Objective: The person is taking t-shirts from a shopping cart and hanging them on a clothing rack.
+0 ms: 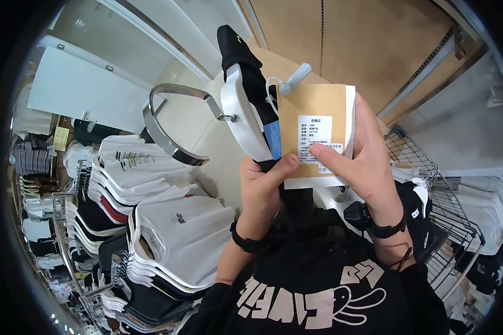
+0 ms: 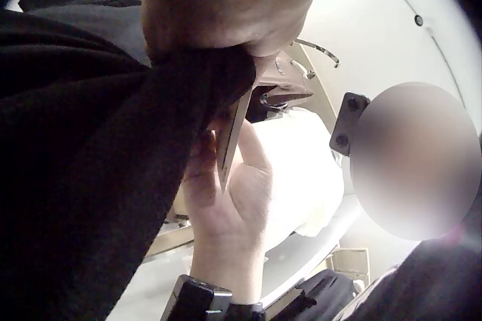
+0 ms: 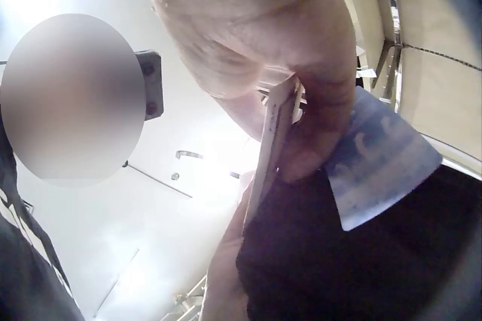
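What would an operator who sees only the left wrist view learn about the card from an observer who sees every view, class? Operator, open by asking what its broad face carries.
Observer: A white label with printed text is on the tan card.
Operator: Where is the right hand's thumb?
Observer: The right hand has its thumb over the label.
Operator: Is another tag nearby?
Observer: Yes, a blue tag beside the card.

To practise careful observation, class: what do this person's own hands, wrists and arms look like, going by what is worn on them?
The left hand and right hand are gloveless. A black wristband circles one wrist; the other has a black strap with a boxy black device. The black sleeves leave both forearms uncovered.
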Demonstrator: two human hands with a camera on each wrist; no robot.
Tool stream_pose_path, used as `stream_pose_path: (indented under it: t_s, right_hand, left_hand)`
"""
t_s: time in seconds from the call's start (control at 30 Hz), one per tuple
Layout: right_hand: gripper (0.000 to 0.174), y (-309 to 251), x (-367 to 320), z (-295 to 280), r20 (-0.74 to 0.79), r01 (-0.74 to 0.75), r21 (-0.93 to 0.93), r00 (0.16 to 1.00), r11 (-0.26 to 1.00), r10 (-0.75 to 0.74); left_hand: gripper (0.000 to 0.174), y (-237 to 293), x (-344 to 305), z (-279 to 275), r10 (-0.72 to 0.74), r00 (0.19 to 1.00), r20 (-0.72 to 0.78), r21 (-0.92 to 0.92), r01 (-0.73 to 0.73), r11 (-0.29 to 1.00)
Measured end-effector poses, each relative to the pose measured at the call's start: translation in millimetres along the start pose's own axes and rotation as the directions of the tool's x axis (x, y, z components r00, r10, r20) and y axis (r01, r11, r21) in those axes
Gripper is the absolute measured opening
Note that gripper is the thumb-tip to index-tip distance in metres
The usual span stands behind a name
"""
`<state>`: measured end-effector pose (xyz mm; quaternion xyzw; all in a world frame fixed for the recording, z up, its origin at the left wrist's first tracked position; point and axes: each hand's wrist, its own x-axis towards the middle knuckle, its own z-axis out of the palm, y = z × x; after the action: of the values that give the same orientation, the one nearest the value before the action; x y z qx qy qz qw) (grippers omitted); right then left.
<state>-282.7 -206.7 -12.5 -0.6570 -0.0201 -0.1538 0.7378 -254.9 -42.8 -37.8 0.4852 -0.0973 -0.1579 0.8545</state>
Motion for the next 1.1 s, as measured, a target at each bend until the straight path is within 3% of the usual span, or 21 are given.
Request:
stream_pose_path:
  t_s: [0.2,0.43,0.47,0.5,0.53,0.6,0.63,0.7,0.77,0.8,0.83,0.9,0.97,1.03,1.1]
  right_hand:
    - [0.072,3.6,0.6,8.0,0.002,-0.005,0.127,1.0,0.992,0.005]
    - [0.068,5.9,-4.0,2.6,0.049,0.017,0.12,0.999,0.993,-0.023]
    - [0.064,0.6,-5.7,0.6,0.086,-0.12,0.411,0.992,0.904,0.092]
    - [0.061,-2.3,-7.3,-1.7,0.156,-0.245,0.656,0.97,0.714,0.189]
    - [0.061,0.5,-8.1,-4.5,0.156,-0.244,0.654,0.97,0.716,0.188]
    - [0.052,12.9,-8.1,-14.8,0.129,-0.175,0.374,0.982,0.911,0.136]
    - [0.052,17.1,-5.1,-26.7,0.124,-0.171,0.368,0.983,0.914,0.134]
    - [0.048,25.3,3.0,-58.6,0.192,-0.254,0.355,0.962,0.899,0.196]
    - [0.042,39.0,1.9,-81.8,0.191,-0.259,0.308,0.96,0.916,0.207]
    - [0.039,52.8,1.1,-94.5,0.198,-0.322,0.167,0.937,0.932,0.288]
    - [0.035,67.9,3.3,-104.1,0.185,-0.377,0.021,0.912,0.926,0.367]
    - [0.031,110.6,9.9,-96.3,0.06,-0.381,-0.324,0.905,0.866,0.421]
    - [0.032,204.1,14.6,-77.1,-0.05,-0.38,-0.49,0.911,0.785,0.41]
    - [0.04,255.4,17.8,-47.2,0.047,-0.271,-0.668,0.914,0.693,0.403]
    - [0.057,272.5,22.4,-40.9,0.223,-0.202,-0.699,0.85,0.686,0.477]
  left_hand:
    - [0.026,0.7,-3.3,-0.9,0.045,0.999,-0.009,0.008,-0.045,0.999]
    - [0.026,-2.7,-4.9,-1.1,0.048,0.998,-0.039,-0.007,-0.048,0.999]
    - [0.026,-2.2,-4.3,0.5,0.07,0.997,-0.045,-0.007,-0.071,0.997]
    - [0.026,-2.1,-4.0,1.5,0.094,0.994,-0.052,-0.006,-0.095,0.995]
    - [0.026,-2.6,-3.6,1.0,0.095,0.994,-0.051,-0.007,-0.095,0.995]
    - [0.023,-3.7,-1.1,-1.0,0.112,0.99,-0.087,-0.148,-0.124,0.981]
    - [0.021,0.8,1.3,1.2,0.11,0.987,-0.119,-0.16,-0.128,0.979]
    - [0.017,11.6,7.9,-20.2,0.154,0.986,-0.058,-0.035,-0.156,0.987]
    - [0.016,38.3,17.2,-23.1,0.098,0.988,-0.117,0.107,-0.085,0.991]
    - [0.015,50.2,22.2,-22.9,0.072,0.989,-0.129,0.153,-0.051,0.987]
    - [0.019,57.7,25.3,-37.7,0.074,0.995,-0.064,0.175,-0.062,0.983]
    - [0.02,78.3,29.6,-29.1,0.073,0.988,-0.135,0.233,-0.04,0.972]
    - [0.02,96.6,33.6,-12.0,0.037,0.99,-0.133,0.194,-0.01,0.981]
    - [0.018,101.7,37.3,3.6,0.033,0.989,-0.145,0.193,-0.005,0.981]
    - [0.016,103.1,41.1,-17.1,-0.071,0.997,-0.012,0.379,0.07,0.923]
